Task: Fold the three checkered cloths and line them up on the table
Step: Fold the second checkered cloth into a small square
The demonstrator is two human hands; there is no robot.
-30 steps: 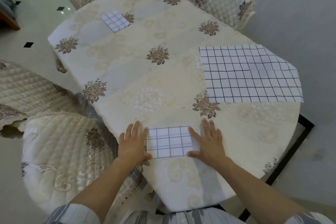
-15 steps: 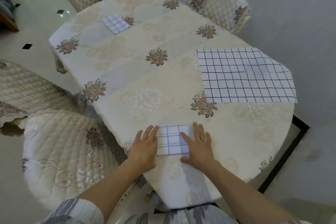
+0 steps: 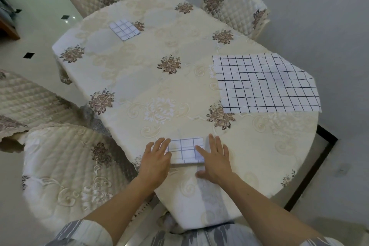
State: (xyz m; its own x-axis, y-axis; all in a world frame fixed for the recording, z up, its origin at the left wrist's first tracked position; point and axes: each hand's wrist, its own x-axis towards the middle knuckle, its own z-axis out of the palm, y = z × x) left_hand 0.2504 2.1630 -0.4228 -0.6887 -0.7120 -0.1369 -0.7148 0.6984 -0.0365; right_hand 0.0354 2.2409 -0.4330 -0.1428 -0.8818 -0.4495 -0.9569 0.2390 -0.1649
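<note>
Both hands have slid closer together since a second ago, and less of the small folded cloth (image 3: 186, 151) shows between them now. Fewer of its squares can be seen.

That small folded cloth is white with thin dark lines. It lies flat at the near edge of the table (image 3: 139, 78), right in front of the person. The left hand (image 3: 154, 158) lies flat with straight fingers on the left end of it. The right hand (image 3: 214, 161) is flat too. Its first finger rests on the right end of the cloth, and its thumb is on the table just below the cloth's near edge. Neither hand is grabbing anything.

The far folded cloth (image 3: 124, 29) sits well away, near the far left side of the table. The big open cloth (image 3: 265, 84) lies spread out on the right side, with one corner hanging over the edge.

The table has a cream cover with brown flowers. A padded chair (image 3: 65, 166) stands near the left arm.
</note>
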